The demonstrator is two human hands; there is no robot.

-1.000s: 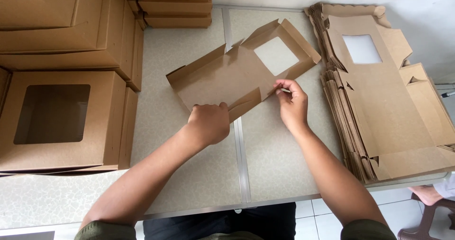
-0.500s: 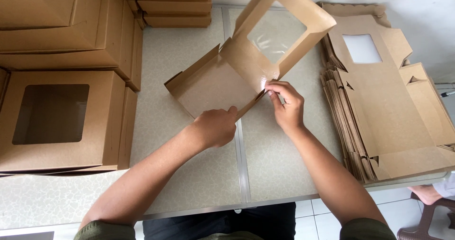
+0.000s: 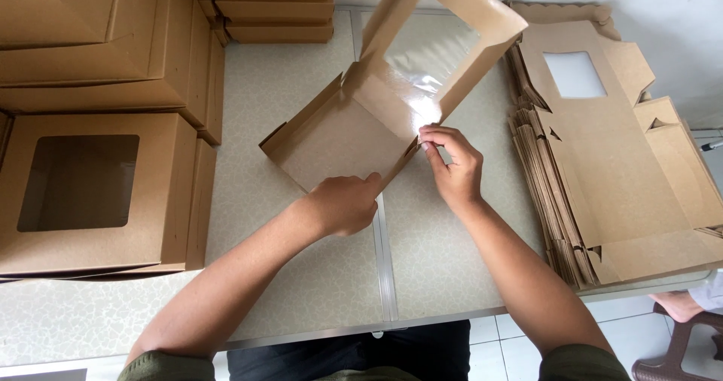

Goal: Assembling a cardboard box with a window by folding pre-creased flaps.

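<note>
A brown cardboard box blank (image 3: 343,136) with a clear plastic window lies partly folded on the table. Its windowed lid panel (image 3: 444,46) stands tilted up toward me. My left hand (image 3: 345,204) presses on the near edge of the box's base. My right hand (image 3: 450,166) pinches a side flap at the fold where base and lid meet. Both forearms reach in from the bottom of the view.
A stack of flat windowed blanks (image 3: 610,155) lies at the right. Finished windowed boxes (image 3: 98,193) are stacked at the left, more folded boxes (image 3: 271,4) at the back. The table's front edge (image 3: 392,324) runs near my body. Someone's foot (image 3: 678,306) shows at the bottom right.
The windowed lid panel has swung up from nearly flat to steeply raised. My right hand moved to the fold by the lid; my left hand stayed on the near edge.
</note>
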